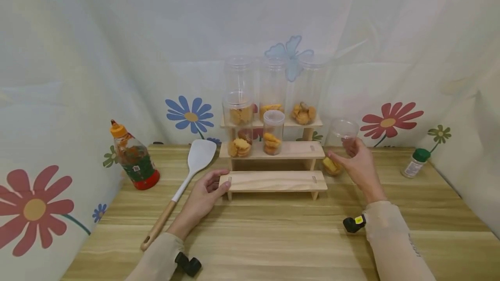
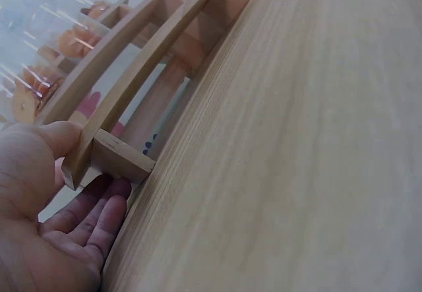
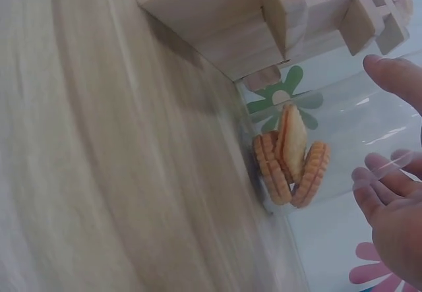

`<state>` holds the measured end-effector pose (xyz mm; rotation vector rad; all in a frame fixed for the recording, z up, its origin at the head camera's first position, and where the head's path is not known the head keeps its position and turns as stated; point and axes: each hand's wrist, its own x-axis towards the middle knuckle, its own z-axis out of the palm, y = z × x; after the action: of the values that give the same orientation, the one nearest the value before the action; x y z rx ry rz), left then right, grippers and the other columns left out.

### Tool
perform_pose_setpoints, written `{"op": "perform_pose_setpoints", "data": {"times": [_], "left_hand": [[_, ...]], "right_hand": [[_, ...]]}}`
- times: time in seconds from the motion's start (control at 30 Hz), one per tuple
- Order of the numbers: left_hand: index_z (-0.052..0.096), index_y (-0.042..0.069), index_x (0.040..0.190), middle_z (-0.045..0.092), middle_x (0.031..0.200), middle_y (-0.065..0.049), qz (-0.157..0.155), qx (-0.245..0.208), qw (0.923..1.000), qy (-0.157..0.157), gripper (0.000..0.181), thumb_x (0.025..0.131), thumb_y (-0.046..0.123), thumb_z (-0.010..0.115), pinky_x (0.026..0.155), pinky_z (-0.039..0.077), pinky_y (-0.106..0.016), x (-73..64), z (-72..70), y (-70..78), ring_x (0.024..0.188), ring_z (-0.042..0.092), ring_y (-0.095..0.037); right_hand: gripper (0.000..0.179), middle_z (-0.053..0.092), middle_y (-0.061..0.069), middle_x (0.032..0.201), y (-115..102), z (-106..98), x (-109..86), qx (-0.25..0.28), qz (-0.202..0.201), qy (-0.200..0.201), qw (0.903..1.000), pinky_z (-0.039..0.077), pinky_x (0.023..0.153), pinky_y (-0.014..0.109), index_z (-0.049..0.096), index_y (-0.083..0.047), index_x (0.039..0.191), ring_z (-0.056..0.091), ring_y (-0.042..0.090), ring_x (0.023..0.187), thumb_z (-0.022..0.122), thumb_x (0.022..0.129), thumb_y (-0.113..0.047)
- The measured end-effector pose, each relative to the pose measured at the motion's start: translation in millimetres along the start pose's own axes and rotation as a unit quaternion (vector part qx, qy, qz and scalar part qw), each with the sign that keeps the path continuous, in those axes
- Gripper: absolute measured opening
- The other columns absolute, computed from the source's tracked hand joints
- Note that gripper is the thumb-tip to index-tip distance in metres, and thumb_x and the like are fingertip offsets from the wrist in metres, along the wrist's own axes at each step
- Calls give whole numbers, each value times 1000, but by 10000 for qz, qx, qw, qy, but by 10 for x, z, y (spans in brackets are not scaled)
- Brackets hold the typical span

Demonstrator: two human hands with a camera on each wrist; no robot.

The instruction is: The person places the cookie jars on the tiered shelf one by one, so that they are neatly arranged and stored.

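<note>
A pale wooden three-tier rack (image 1: 273, 182) stands mid-table. My left hand (image 1: 203, 196) grips the left end of its lowest tier, thumb on the plank and fingers by the end leg (image 2: 122, 157). Right of the rack, my right hand (image 1: 363, 169) holds a clear jar (image 1: 343, 130) between thumb and fingers. Several sandwich cookies (image 3: 290, 163) lie in its bottom, close to the tabletop. On the middle tier are a taller cookie jar (image 1: 239, 131) and a shorter one (image 1: 273, 132). Three tall jars of cookies, one here (image 1: 308, 86), line the top tier. The lowest tier is bare.
A sauce bottle (image 1: 136, 159) with an orange cap stands at the left. Beside it lies a white spatula (image 1: 201, 155), its wooden handle pointing toward me. A small green-capped bottle (image 1: 415, 164) stands at the right. A flowered curtain (image 1: 195, 21) hangs behind the table.
</note>
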<state>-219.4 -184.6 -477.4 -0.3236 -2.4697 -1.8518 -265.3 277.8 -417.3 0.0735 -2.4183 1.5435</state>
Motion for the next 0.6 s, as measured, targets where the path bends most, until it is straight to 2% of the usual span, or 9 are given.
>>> {"op": "perform_pose_setpoints", "data": {"times": [0.33, 0.6], "left_hand": [[67, 12, 150, 68, 152, -13, -25, 38, 10000, 6, 45, 108, 26, 78, 105, 54, -29, -6, 7, -13, 131, 67, -28], [67, 13, 149, 68, 152, -13, 3, 20, 10000, 12, 45, 109, 27, 78, 105, 54, -29, -8, -2, -15, 131, 67, -29]], "right_hand": [[77, 59, 29, 156, -36, 16, -12, -186, -81, 227, 9995, 41, 125, 61, 51, 7, 154, 53, 47, 148, 91, 97, -26], [74, 61, 22, 153, -292, -88, -30, -226, -197, 825, 9961, 45, 122, 55, 56, 1, 153, 57, 41, 142, 91, 97, -31]]}}
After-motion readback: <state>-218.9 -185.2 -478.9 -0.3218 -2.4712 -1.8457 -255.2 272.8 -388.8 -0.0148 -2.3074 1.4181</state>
